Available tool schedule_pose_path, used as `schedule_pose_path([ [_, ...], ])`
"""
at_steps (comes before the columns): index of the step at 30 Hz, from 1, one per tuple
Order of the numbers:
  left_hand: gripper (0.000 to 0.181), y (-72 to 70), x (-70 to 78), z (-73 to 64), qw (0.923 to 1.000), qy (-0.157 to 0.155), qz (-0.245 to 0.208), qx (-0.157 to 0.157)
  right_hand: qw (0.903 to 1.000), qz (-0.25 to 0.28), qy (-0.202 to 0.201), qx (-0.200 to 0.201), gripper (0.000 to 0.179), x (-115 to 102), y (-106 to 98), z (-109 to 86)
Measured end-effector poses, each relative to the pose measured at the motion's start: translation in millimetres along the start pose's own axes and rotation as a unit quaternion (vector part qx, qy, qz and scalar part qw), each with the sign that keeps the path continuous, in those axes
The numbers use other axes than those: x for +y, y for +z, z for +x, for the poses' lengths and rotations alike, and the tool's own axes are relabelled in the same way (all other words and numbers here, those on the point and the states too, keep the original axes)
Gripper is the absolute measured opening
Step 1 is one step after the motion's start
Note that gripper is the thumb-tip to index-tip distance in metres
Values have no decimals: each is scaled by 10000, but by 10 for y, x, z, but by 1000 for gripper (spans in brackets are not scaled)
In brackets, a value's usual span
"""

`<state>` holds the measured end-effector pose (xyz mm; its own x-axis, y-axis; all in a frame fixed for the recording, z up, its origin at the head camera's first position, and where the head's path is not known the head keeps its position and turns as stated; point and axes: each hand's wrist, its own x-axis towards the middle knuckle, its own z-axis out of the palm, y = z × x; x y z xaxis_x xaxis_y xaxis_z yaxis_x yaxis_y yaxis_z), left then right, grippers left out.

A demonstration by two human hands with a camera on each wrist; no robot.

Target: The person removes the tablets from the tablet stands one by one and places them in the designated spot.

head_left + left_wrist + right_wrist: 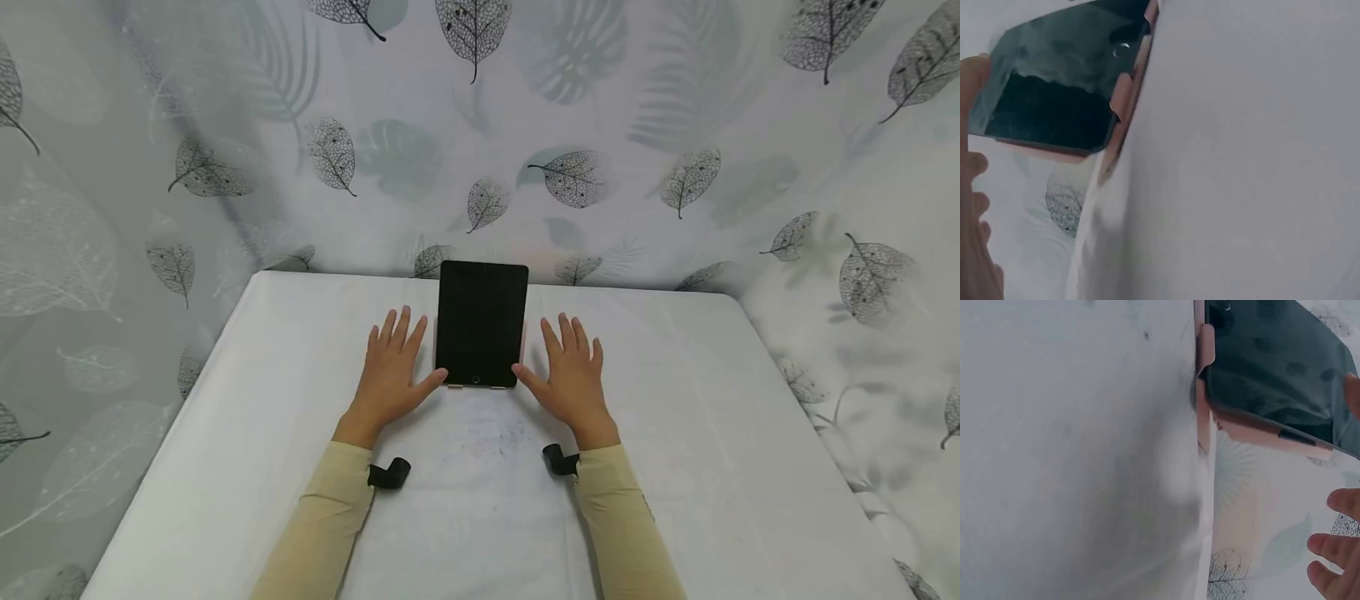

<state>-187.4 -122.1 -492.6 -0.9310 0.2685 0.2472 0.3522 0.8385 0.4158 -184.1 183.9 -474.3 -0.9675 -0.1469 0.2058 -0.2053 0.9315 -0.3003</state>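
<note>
A black tablet [482, 325] with a round home button leans upright on a pink stand [1121, 97] near the back of the table. Two small lips of the stand hold its lower edge. My left hand [391, 367] is spread to the left of the tablet, fingers straight, the thumb tip right at its lower left corner. On the other side my right hand [572, 372] lies spread in the same way, its thumb overlapping the lower right corner. Neither hand grips anything. In the right wrist view the stand [1205, 347] shows under the tablet's edge.
A white cloth covers the table [480, 508]. Behind it and at both sides hangs a leaf-patterned curtain [480, 125]. Black wrist cameras [390, 474] stick out from both sleeves [626, 517].
</note>
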Motion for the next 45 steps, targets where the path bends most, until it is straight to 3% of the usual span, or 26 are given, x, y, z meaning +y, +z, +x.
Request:
schedule_pose_path([
  [3,86,10,44,2,9964,42,-847,81,9975,549,-73,438,82,-24,3,-3],
  [7,81,20,111,-2,9824,-9,-1856,188,9878,1345,-107,773,70,-85,19,-23],
  [16,78,22,232,10,9534,-25,-2965,556,9616,2524,-94,1070,57,-224,43,-22],
  [25,71,52,252,21,9281,-49,-3655,716,9391,3321,283,831,56,-293,34,-27],
  [33,68,147,242,32,8963,-291,-4378,636,9190,3856,512,640,61,-323,116,-14],
  [37,66,119,289,17,8903,-427,-4490,625,9112,4026,528,700,60,-342,149,-13],
  [41,63,-20,398,-25,8856,-421,-4568,722,9070,4092,586,803,60,-363,177,-16],
  [45,61,-80,445,-47,8854,-431,-4545,875,9010,4171,758,925,58,-377,220,-17],
])
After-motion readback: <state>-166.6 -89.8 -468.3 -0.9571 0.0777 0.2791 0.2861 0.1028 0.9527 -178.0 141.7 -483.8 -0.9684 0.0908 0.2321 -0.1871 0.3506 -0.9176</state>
